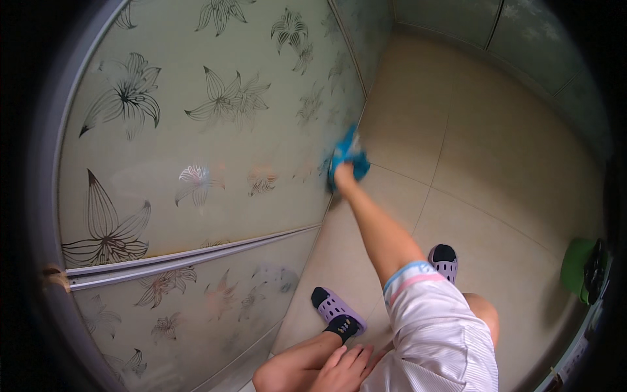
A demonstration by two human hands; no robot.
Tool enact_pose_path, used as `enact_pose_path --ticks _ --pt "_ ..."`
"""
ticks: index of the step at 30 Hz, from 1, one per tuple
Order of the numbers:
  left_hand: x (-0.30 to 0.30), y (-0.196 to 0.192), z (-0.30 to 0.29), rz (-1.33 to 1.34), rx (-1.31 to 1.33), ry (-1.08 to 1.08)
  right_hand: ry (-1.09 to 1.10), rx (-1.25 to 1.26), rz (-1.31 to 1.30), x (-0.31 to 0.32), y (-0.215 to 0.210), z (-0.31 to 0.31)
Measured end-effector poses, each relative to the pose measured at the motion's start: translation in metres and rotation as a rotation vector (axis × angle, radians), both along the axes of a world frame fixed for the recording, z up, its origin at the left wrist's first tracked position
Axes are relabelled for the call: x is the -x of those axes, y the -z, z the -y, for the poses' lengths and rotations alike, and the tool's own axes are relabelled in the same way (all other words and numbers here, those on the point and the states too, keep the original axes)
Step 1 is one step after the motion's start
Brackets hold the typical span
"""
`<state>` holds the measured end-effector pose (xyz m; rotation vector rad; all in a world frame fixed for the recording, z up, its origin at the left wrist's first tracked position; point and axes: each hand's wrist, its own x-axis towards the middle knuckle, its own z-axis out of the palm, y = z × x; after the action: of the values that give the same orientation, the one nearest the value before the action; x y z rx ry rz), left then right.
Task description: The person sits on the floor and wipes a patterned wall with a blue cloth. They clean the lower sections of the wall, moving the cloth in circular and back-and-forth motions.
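Observation:
My right arm, in a white short sleeve with pink and blue trim, stretches forward toward the floor. Its hand is closed on a bright blue cloth, blurred by motion, at the low edge where the flower-patterned cabinet front meets the floor. Part of that hand is hidden by the cloth. Close to my body, my left hand lies beside my bent knee, fingers stretched out and holding nothing.
Beige floor tiles spread to the right. My feet, in dark socks and purple clogs, stand apart below me. A green bin-like object with something black at its side stands at the right edge. Grey panels close off the far end.

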<state>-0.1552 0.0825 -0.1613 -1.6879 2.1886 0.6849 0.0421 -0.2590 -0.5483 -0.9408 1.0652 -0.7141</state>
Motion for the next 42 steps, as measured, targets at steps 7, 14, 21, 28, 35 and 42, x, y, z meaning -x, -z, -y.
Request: enact_pose_path --ticks 7,14,21,28,35,42 --pt "0.009 -0.006 0.007 0.103 0.129 0.050 0.100 0.248 0.114 0.014 -0.112 -0.103" --pt "0.010 -0.001 0.019 -0.025 0.113 0.001 0.218 0.899 0.142 0.053 -0.181 0.101" --pt "-0.003 -0.004 0.021 -0.177 -0.059 -0.166 0.374 1.007 0.227 0.060 -0.232 0.119" --pt "-0.009 -0.004 0.026 -0.222 -0.100 -0.219 0.252 0.699 0.180 0.073 -0.252 0.155" --pt "-0.011 -0.015 0.030 -0.245 -0.155 -0.260 0.365 1.026 0.200 0.064 -0.240 0.145" --pt "-0.003 -0.009 0.029 -0.249 -0.143 -0.266 0.343 1.094 0.170 0.068 -0.242 0.147"
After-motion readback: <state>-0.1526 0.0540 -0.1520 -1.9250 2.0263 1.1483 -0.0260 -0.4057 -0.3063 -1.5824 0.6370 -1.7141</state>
